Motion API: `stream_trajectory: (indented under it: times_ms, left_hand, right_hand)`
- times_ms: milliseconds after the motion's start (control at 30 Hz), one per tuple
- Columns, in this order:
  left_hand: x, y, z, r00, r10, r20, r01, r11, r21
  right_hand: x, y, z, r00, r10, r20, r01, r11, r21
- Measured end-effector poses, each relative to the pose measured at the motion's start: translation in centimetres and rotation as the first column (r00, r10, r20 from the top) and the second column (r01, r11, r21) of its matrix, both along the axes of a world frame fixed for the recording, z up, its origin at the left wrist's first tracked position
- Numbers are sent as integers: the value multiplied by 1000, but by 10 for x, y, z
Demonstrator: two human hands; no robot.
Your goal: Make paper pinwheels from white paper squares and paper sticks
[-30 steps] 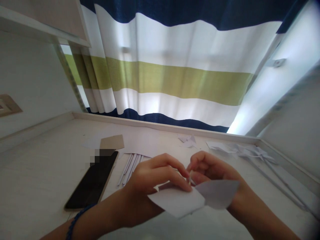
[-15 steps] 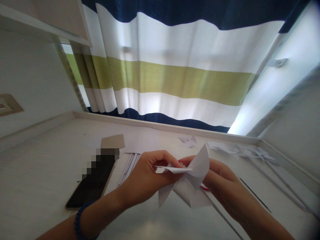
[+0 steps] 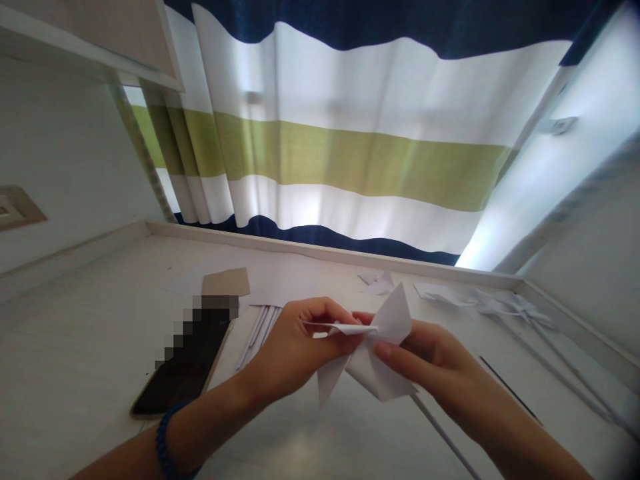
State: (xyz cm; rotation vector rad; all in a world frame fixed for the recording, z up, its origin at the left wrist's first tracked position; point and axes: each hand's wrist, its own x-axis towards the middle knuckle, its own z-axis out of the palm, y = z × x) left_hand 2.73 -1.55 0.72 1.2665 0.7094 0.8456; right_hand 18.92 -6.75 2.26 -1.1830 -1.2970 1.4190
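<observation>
Between my two hands, above the table, is a white paper pinwheel [image 3: 395, 313] with several folded blades. My left hand [image 3: 305, 340] is closed on its left blade and centre, thumb and fingers pinching the paper. On the other side my right hand [image 3: 425, 353] grips it, with the thumb flat on the front of a blade near the centre and the fingers behind, partly hidden. A thin white paper stick [image 3: 443, 430] runs from below the pinwheel toward the lower right; where it meets the paper is covered.
A dark phone [image 3: 185, 373] lies on the white table [image 3: 90, 320] at left, near a brown card [image 3: 225, 282] and rolled paper sticks [image 3: 257, 333]. Behind are paper sheets [image 3: 285, 270] and a small folded paper piece [image 3: 379, 283]. Finished-looking pinwheels [image 3: 515, 307] and a thin black rod [image 3: 510, 390] lie right.
My right thumb has come from behind the pinwheel onto the front of its blade. The pinwheel has shifted slightly left and up. A red item glimpsed by my right hand is out of sight.
</observation>
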Motion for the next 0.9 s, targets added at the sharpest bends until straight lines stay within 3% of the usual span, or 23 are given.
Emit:
stream_trajectory:
  times_ms: [367, 700, 900]
  left_hand:
    - [1, 1, -7, 999, -27, 45, 29, 998, -50]
    - [3, 4, 1, 998, -52, 45, 59, 985, -161]
    - [1, 6, 0, 996, -75, 44, 81, 986, -143]
  right_hand:
    - [-1, 5, -8, 998, -54, 27, 56, 997, -46]
    - [-2, 5, -10, 997, -66, 35, 67, 996, -56]
    - [-2, 5, -11, 996, -84, 23, 85, 993, -77]
